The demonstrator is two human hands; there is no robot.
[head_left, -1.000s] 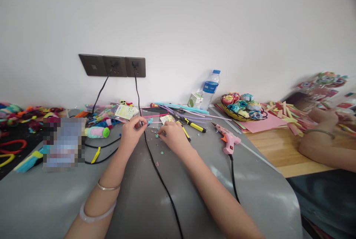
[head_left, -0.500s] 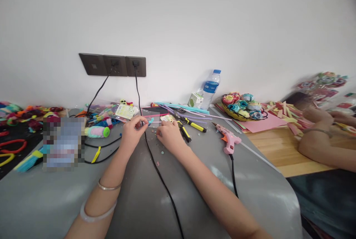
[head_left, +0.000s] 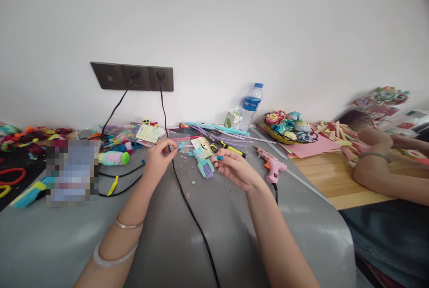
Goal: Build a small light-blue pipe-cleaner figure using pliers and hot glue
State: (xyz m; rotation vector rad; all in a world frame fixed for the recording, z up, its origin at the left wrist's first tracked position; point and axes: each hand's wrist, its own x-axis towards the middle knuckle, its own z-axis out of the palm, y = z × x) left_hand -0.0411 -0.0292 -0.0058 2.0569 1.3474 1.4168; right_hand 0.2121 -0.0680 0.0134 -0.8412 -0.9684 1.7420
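My left hand (head_left: 158, 159) is closed in a pinch, with a small light-blue bit of pipe cleaner (head_left: 181, 145) at its fingertips. My right hand (head_left: 236, 167) has its thumb and fingers pinched at the side of a small pipe-cleaner figure (head_left: 205, 166), turquoise with a purple lower end. The figure is tilted, and its contact with the table cannot be made out. Behind it are a printed card (head_left: 202, 146) and yellow-and-black pliers (head_left: 233, 149), partly hidden by my right hand. A black cord (head_left: 187, 205) runs past my left fingertips.
Purple and blue pipe cleaners (head_left: 231, 132) lie at the back near a water bottle (head_left: 251, 106). To the right are a pink glue gun (head_left: 273, 165) and a basket of paper flowers (head_left: 290, 127). Another person's arm (head_left: 378, 167) rests on the wooden table.
My right hand has moved right and turned over, and the turquoise and purple figure now shows beside it. My left hand keeps its pinch. The view has shifted slightly.
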